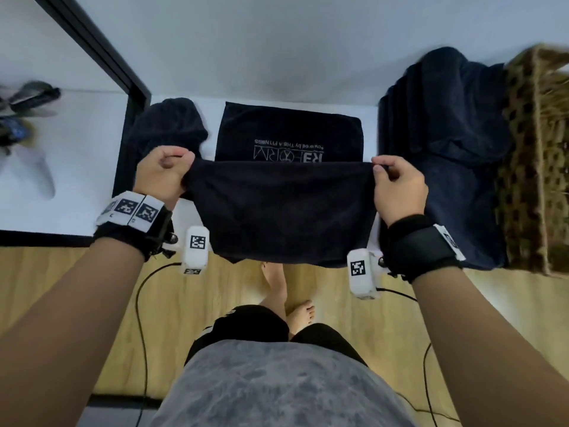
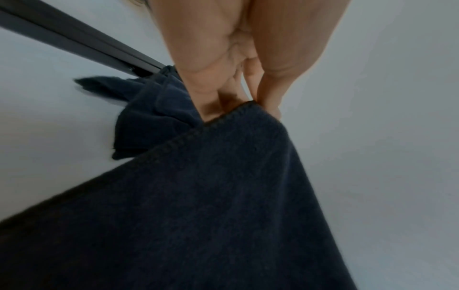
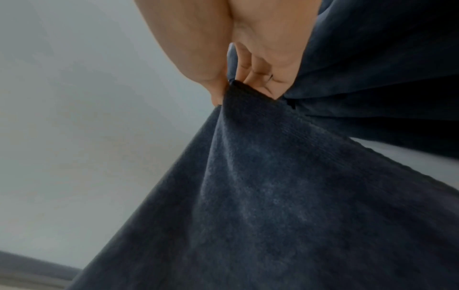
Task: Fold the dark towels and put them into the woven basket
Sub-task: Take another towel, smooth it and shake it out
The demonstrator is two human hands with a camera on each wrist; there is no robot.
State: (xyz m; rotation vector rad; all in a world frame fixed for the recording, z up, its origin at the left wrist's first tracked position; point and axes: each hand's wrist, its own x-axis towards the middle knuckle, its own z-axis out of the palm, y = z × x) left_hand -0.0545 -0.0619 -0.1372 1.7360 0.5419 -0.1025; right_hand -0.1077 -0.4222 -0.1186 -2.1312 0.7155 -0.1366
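A dark towel (image 1: pixel 280 208) hangs stretched between my two hands above the white table's near edge. My left hand (image 1: pixel 163 174) pinches its left top corner; my right hand (image 1: pixel 397 186) pinches the right one. In the left wrist view the hand (image 2: pixel 250 98) grips the hemmed edge of the towel (image 2: pixel 198 196); in the right wrist view the fingers (image 3: pixel 258 78) pinch the towel (image 3: pixel 273 186). Behind it a towel with a printed logo (image 1: pixel 289 131) lies flat. A crumpled towel (image 1: pixel 169 124) sits to its left. The woven basket (image 1: pixel 535 155) stands at the right with dark towels (image 1: pixel 446 143) piled against it.
A black frame bar (image 1: pixel 92 44) runs diagonally at the back left of the white table (image 1: pixel 77 186). Beyond it lie some dark items (image 1: pixel 21 109). Wooden floor (image 1: pixel 215 303), cables and my bare feet are below the table edge.
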